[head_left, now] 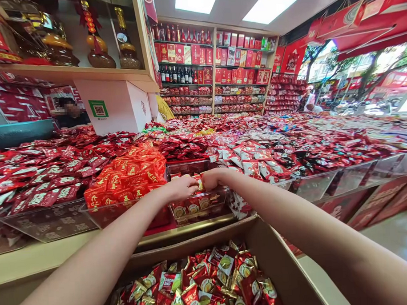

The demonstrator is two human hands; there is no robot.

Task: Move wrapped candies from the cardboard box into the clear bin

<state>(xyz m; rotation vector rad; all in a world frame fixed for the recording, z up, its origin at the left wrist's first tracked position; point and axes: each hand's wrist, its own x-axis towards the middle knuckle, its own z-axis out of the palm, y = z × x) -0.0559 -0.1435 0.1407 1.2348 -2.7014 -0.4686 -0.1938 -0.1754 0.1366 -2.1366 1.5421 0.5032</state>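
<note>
Both arms reach forward over an open cardboard box [294,265] of red and gold wrapped candies [191,286]. Beyond it stands a clear plastic bin [221,198] with similar candies [193,208] lined up inside its front wall. My left hand [184,188] is over the bin, its fingers curled together near a small wrapped candy; what they hold is too small to make out. Right beside it, my right hand [211,179] is closed with the fingers pointing down into the bin, and its fingertips are hidden.
Orange-red packets [131,173] fill the bin to the left, white and red packets [253,159] the one to the right. More candy heaps stretch behind. Shelves [214,72] hold bottles and boxes. A person [71,113] is at the far left behind the counter.
</note>
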